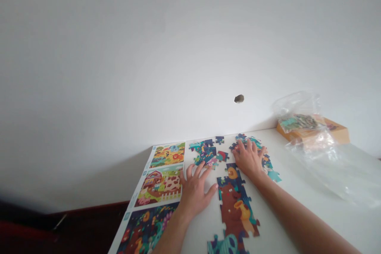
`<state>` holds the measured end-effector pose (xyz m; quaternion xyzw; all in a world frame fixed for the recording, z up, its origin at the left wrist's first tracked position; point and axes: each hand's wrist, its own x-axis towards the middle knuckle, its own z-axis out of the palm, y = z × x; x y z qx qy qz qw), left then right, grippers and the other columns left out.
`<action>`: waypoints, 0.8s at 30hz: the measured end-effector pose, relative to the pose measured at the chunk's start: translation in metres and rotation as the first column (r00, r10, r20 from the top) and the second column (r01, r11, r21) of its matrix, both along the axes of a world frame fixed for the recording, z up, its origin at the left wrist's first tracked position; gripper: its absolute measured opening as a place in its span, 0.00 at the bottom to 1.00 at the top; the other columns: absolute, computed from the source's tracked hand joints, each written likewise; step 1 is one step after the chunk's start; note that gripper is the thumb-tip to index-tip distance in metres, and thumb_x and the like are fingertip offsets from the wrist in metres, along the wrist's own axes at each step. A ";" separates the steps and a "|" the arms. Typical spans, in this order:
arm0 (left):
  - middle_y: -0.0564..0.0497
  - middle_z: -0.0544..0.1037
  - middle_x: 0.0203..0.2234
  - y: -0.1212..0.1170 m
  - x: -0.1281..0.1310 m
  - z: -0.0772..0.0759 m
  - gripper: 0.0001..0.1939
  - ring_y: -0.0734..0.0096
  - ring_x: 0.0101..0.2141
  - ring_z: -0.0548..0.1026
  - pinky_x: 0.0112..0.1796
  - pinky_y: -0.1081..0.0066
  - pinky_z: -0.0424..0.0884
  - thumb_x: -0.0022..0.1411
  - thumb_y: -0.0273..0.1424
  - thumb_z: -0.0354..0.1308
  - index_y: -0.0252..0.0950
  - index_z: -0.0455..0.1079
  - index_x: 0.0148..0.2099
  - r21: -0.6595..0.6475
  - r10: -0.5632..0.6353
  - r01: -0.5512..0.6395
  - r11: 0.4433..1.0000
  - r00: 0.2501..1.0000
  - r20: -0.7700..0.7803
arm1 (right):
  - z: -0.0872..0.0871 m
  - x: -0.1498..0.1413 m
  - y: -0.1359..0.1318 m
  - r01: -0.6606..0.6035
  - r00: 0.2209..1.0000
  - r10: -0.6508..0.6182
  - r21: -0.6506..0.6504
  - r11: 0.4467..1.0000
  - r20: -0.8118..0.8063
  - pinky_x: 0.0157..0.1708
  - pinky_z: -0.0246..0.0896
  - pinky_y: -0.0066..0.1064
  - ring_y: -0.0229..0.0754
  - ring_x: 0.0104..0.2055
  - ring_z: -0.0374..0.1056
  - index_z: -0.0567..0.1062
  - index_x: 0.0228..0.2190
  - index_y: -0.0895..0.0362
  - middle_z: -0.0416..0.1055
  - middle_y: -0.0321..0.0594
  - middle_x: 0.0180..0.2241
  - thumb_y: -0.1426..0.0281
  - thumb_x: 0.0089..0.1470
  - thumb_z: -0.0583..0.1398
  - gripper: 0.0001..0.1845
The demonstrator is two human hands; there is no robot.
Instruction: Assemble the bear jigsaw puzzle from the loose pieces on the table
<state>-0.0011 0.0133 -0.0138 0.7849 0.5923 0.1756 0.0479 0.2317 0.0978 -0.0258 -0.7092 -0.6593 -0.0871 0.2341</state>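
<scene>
My left hand point(195, 190) lies low over the white table with its fingers spread, the fingertips at the near edge of a pile of loose jigsaw pieces point(206, 152). Further right, my right hand point(249, 158) rests on another pile of jigsaw pieces point(266, 160), fingers apart and partly covering it. Between my forearms is a joined puzzle section point(232, 210) showing a brown bear with a yellow jar. A single piece with red on it point(222, 156) sits between the two piles, and another dark piece point(219, 139) lies near the wall.
A picture sheet point(159, 184) with several scenes runs along the table's left side, its lower part behind my left forearm. At the back right, an orange box point(339, 131) carries a clear plastic bag point(300, 121) of pieces. The wall behind has a hole point(239, 98).
</scene>
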 end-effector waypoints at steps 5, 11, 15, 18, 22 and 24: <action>0.53 0.63 0.64 -0.001 -0.002 0.005 0.28 0.36 0.61 0.55 0.57 0.31 0.39 0.60 0.44 0.59 0.54 0.64 0.63 -0.042 -0.073 0.073 0.996 0.997 0.009 | -0.002 0.008 0.003 -0.080 0.996 0.077 -0.052 0.995 -0.043 0.59 0.28 0.71 0.61 0.59 0.59 0.68 0.57 0.51 0.64 0.52 0.59 0.58 0.64 0.49 0.24; 0.57 0.58 0.66 -0.005 0.001 0.011 0.22 0.37 0.62 0.52 0.57 0.32 0.42 0.63 0.41 0.57 0.57 0.67 0.60 -0.022 -0.138 0.138 0.990 0.990 -0.003 | 0.013 -0.007 -0.007 -0.448 0.894 0.448 -0.075 0.891 -0.019 0.62 0.24 0.67 0.58 0.66 0.48 0.73 0.52 0.45 0.63 0.41 0.62 0.59 0.62 0.53 0.19; 0.57 0.63 0.64 -0.002 0.004 0.006 0.22 0.38 0.61 0.55 0.58 0.33 0.42 0.63 0.39 0.57 0.55 0.68 0.60 -0.002 -0.054 0.054 0.999 0.998 -0.014 | 0.012 -0.010 -0.008 -0.543 0.840 0.539 -0.126 0.831 -0.061 0.61 0.21 0.69 0.58 0.65 0.51 0.75 0.49 0.45 0.71 0.39 0.56 0.59 0.62 0.55 0.17; 0.57 0.62 0.65 0.000 0.003 0.002 0.24 0.40 0.60 0.56 0.58 0.35 0.45 0.63 0.39 0.58 0.54 0.67 0.61 0.027 0.003 -0.003 1.000 1.000 -0.013 | 0.008 -0.007 -0.005 -0.481 0.876 0.475 -0.122 0.868 -0.080 0.61 0.21 0.70 0.58 0.64 0.53 0.77 0.46 0.46 0.72 0.40 0.54 0.59 0.61 0.56 0.15; 0.56 0.63 0.64 0.000 0.000 0.002 0.23 0.40 0.61 0.54 0.58 0.37 0.47 0.62 0.38 0.58 0.52 0.67 0.60 0.032 -0.073 0.073 0.997 0.997 -0.004 | 0.006 -0.004 -0.002 -0.440 0.897 0.430 -0.115 0.891 -0.101 0.60 0.24 0.70 0.59 0.63 0.54 0.75 0.48 0.47 0.73 0.40 0.53 0.60 0.60 0.57 0.16; 0.55 0.65 0.63 -0.002 0.000 0.004 0.23 0.41 0.62 0.54 0.58 0.36 0.46 0.63 0.37 0.58 0.53 0.67 0.60 0.022 -0.136 0.136 0.990 0.991 -0.004 | 0.007 -0.004 -0.002 -0.448 0.893 0.438 -0.117 0.886 -0.107 0.60 0.25 0.70 0.59 0.63 0.53 0.73 0.50 0.46 0.74 0.39 0.51 0.61 0.59 0.58 0.17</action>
